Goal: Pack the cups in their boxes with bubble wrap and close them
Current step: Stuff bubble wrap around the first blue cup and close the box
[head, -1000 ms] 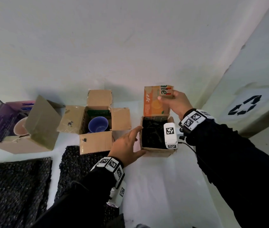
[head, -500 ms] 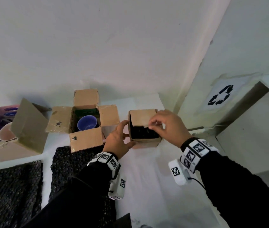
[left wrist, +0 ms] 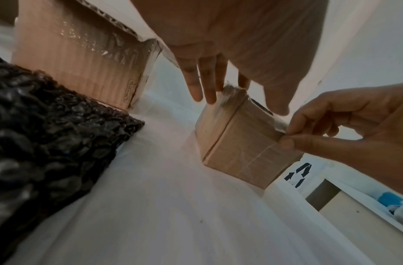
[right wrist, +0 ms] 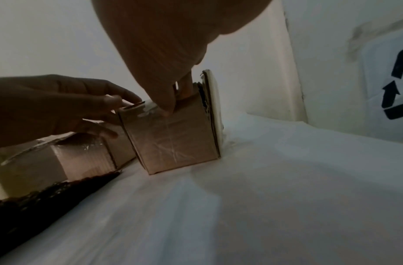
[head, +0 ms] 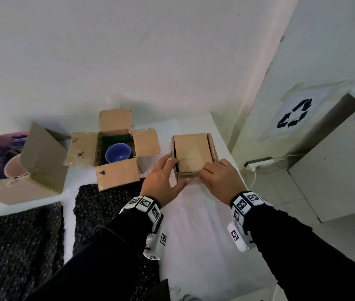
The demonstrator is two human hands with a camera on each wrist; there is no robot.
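A small cardboard box [head: 194, 156] stands on the white table, its lid flap folded flat over the top. My left hand [head: 168, 168] rests against the box's left side with straight fingers [left wrist: 207, 89] touching the top edge. My right hand [head: 205, 170] pinches the front edge of the lid flap [left wrist: 279, 132] between thumb and forefinger, as the left wrist view shows. A dark slit still shows at the lid's left edge. In the right wrist view both hands meet on top of the box [right wrist: 173, 141]. Its contents are hidden.
An open box [head: 115, 177] holding a blue cup [head: 118, 152] sits just left. Further left a larger open box [head: 41, 157] holds a pink cup [head: 14, 166]. Black bubble wrap sheets [head: 17, 246] [head: 107, 203] lie in front. The table's right edge is close, with a power strip [head: 259, 162] below it.
My right hand has folded the upright orange-printed lid flap down over the small box, hiding the dark inside. The left hand stayed at the box's left side.
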